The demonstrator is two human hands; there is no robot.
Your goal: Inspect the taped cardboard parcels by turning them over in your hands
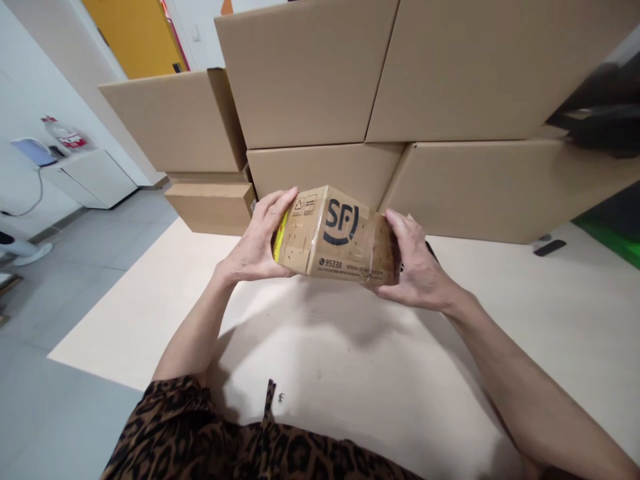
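A small brown cardboard box (345,233), printed with a black "SF" logo and the number 95338, is held up above the pale table (320,347). Clear tape covers parts of it, and a yellow strip shows at its left end. My left hand (263,237) grips that left end, thumb along the upper edge. Around the right end are the fingers of my right hand (413,260). The box is tilted, with one corner edge turned toward me. Its underside and far faces are hidden.
Large cardboard boxes (305,73) stand stacked along the table's back. A smaller flat box (213,207) sits at the left of the stack. A small black object (550,248) lies at the right. On the far left, a white cabinet (95,177) carries a bottle (67,137).
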